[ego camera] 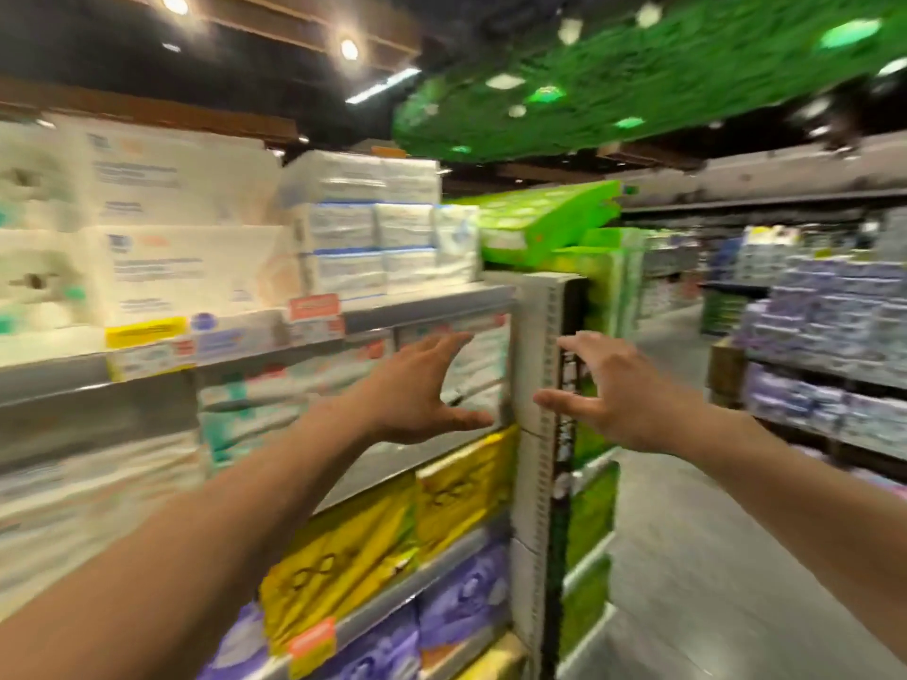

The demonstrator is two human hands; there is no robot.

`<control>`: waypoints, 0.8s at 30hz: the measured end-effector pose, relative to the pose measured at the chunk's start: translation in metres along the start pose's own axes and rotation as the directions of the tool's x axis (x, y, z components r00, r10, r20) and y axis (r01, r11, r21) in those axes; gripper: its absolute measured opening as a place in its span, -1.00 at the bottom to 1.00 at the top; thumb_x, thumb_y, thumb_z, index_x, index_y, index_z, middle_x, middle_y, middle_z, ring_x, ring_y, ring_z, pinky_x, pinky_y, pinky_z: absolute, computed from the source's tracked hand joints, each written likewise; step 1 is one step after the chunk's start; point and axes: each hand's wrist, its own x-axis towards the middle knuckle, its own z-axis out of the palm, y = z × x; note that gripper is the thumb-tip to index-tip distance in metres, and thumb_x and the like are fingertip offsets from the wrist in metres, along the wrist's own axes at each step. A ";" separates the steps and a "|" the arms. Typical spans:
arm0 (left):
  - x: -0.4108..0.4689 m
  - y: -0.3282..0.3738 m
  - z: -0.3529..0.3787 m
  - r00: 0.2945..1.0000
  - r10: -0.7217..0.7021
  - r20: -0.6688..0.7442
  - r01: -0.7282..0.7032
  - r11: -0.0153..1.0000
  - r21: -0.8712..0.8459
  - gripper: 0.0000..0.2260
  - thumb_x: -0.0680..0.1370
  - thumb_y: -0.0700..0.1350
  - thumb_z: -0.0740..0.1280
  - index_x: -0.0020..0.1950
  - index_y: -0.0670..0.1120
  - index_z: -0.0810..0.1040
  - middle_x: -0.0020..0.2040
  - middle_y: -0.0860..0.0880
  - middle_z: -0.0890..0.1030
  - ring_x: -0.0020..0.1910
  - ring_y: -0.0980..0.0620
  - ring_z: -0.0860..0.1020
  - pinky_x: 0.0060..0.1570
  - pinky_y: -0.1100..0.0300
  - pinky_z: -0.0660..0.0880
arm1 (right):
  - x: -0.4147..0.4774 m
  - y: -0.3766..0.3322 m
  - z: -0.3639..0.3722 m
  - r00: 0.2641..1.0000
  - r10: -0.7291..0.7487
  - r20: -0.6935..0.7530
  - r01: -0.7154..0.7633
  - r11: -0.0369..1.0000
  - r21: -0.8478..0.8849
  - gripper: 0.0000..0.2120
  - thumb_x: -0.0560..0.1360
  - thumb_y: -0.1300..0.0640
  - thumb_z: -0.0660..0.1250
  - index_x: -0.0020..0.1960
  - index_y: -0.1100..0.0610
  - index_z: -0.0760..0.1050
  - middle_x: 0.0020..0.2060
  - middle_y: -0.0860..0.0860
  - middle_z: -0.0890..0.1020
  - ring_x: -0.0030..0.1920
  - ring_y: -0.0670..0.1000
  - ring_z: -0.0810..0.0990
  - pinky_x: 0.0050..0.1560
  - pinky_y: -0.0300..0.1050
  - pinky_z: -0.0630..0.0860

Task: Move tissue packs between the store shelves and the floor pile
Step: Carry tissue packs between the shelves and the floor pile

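Note:
Both arms reach forward at chest height toward the end of a store shelf unit. My left hand [422, 390] is open with fingers spread, in front of white tissue packs [478, 358] on the middle shelf. My right hand [596, 390] is open too, empty, just right of the shelf's grey end post [532, 365]. Neither hand touches a pack. More white tissue packs [196, 267] are stacked on the top shelf, yellow packs [373, 537] and purple packs [461, 601] fill the lower shelves. The view is blurred by motion.
Green packs [549, 218] are stacked on the end display beyond the post. A grey aisle floor [687, 557] runs along the right. Shelves of purple and white packs [829, 336] stand across the aisle. A green hanging canopy [662, 76] is overhead.

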 end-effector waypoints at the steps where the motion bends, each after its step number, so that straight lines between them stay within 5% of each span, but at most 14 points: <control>1: 0.023 0.015 0.017 0.999 0.043 0.016 -0.043 0.999 -0.021 -0.07 0.43 0.34 0.42 0.65 0.00 0.10 0.62 -0.04 0.22 0.56 -0.04 0.23 0.48 0.16 0.17 | -0.006 0.025 -0.001 0.999 0.052 0.005 -0.052 0.998 -0.024 0.02 0.30 -0.51 0.09 0.57 0.11 0.22 0.53 0.11 0.33 0.52 0.10 0.27 0.52 0.00 0.22; 9: 0.207 0.147 0.150 0.909 0.402 0.109 -0.371 0.900 -0.227 -0.06 0.43 0.36 0.41 0.65 0.02 0.06 0.62 -0.01 0.20 0.57 -0.02 0.22 0.54 0.14 0.17 | -0.045 0.220 -0.013 0.896 0.443 0.014 -0.434 0.882 -0.184 0.06 0.29 -0.58 0.03 0.61 0.04 0.16 0.59 0.04 0.21 0.57 0.06 0.17 0.55 0.01 0.17; 12: 0.266 0.207 0.188 0.833 0.539 0.124 -0.491 0.823 -0.286 -0.12 0.47 0.31 0.41 0.64 0.06 0.07 0.60 0.02 0.23 0.54 0.02 0.25 0.44 0.25 0.16 | -0.064 0.286 -0.025 0.815 0.579 -0.027 -0.572 0.796 -0.196 -0.02 0.36 -0.51 0.10 0.61 0.03 0.13 0.59 0.01 0.20 0.57 0.04 0.16 0.54 -0.06 0.12; 16: 0.326 0.291 0.242 0.720 0.677 0.148 -0.593 0.713 -0.374 -0.08 0.44 0.38 0.37 0.65 0.07 0.05 0.62 0.01 0.20 0.55 -0.01 0.25 0.52 0.10 0.22 | -0.104 0.360 -0.041 0.667 0.741 -0.072 -0.737 0.643 -0.210 -0.11 0.46 -0.44 0.17 0.62 0.03 0.12 0.61 0.02 0.13 0.60 0.02 0.09 0.57 -0.08 0.06; 21: 0.376 0.405 0.312 0.589 0.791 0.166 -0.685 0.597 -0.418 -0.06 0.44 0.39 0.36 0.66 0.04 0.02 0.63 0.00 0.16 0.57 -0.01 0.20 0.54 0.09 0.19 | -0.171 0.448 -0.056 0.524 0.840 -0.143 -0.847 0.496 -0.192 0.06 0.29 -0.59 -0.01 0.61 0.02 0.13 0.60 0.01 0.18 0.60 0.03 0.11 0.58 0.04 0.12; 24: 0.398 0.485 0.354 0.506 0.842 0.188 -0.725 0.533 -0.436 -0.06 0.45 0.41 0.32 0.66 0.05 -0.01 0.65 -0.01 0.12 0.60 -0.01 0.15 0.55 0.03 0.17 | -0.218 0.504 -0.064 0.446 0.884 -0.138 -0.891 0.424 -0.165 -0.09 0.45 -0.48 0.14 0.62 0.03 0.13 0.61 0.02 0.16 0.60 0.03 0.10 0.59 -0.01 0.09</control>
